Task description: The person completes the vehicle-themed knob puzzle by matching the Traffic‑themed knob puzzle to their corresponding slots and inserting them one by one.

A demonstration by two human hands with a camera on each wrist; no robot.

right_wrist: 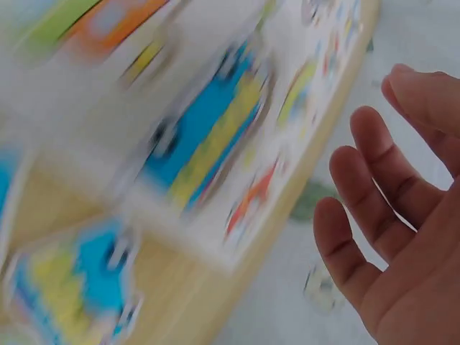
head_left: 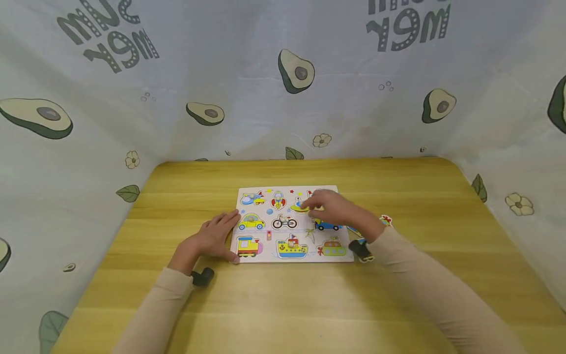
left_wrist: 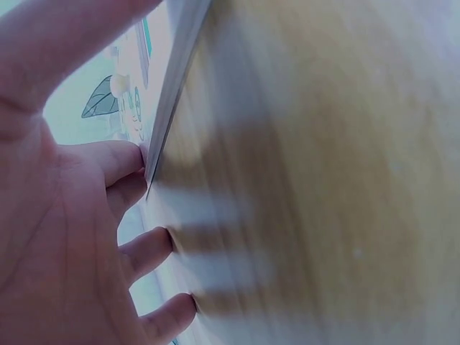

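A white puzzle board [head_left: 269, 250] with colourful vehicle pictures lies on the table. My left hand [head_left: 215, 237] has its fingers spread along the board's left side; in the left wrist view, the thumb and fingers reach around the board's edge [left_wrist: 176, 72]. Over the board's upper right part is my right hand [head_left: 329, 205]. The right wrist view shows its fingers [right_wrist: 374, 208] loosely bent, holding nothing. Below them is a blue and yellow vehicle picture [right_wrist: 208, 136] on the board. The right hand partly covers the upper right pictures.
Loose puzzle pieces lie right of the board, partly under my right forearm; one is blue and yellow [right_wrist: 100, 251], another colourful [head_left: 386, 220]. The wooden table [head_left: 274, 305] meets a white curtain [head_left: 247, 137] with avocado prints at the back and sides.
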